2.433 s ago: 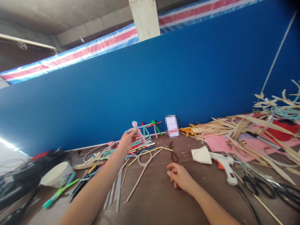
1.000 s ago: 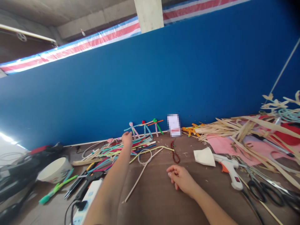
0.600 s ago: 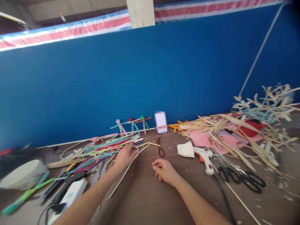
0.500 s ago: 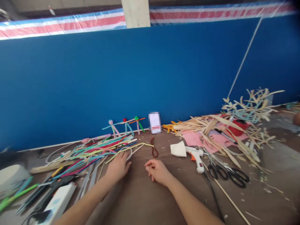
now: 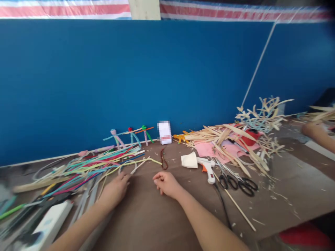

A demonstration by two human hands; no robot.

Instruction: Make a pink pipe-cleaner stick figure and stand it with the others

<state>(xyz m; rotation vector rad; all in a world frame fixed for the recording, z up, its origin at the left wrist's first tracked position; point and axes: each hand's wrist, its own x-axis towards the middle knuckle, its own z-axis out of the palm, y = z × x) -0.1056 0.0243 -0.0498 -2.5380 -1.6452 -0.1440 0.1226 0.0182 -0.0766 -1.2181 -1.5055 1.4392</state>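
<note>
My left hand [image 5: 116,188] rests at the near edge of a pile of coloured pipe cleaners [image 5: 91,167], its fingers bent together by a pale strip; what they hold, if anything, is too small to tell. Over the brown table [image 5: 141,216], my right hand [image 5: 166,184] is loosely curled, with nothing visible in its fingers. Just beyond it lies a string of dark red beads [image 5: 163,160]. To its right is a white glue gun [image 5: 208,167] with a white cup-like piece [image 5: 189,160] at its nozzle.
Black-handled scissors [image 5: 246,186] and a thin stick [image 5: 239,209] lie right. Pipe-cleaner figures [image 5: 132,136] stand by the blue panel [image 5: 131,76]. Dried strips [image 5: 225,136] cover pink cloth [image 5: 204,148]. A power strip [image 5: 51,226] is near left; another person's hand [image 5: 314,130] is far right.
The view has shifted right, bringing another person's forearm into sight. My left hand has drawn back slightly toward me, its fingers more bent. My right hand keeps its curled pose.
</note>
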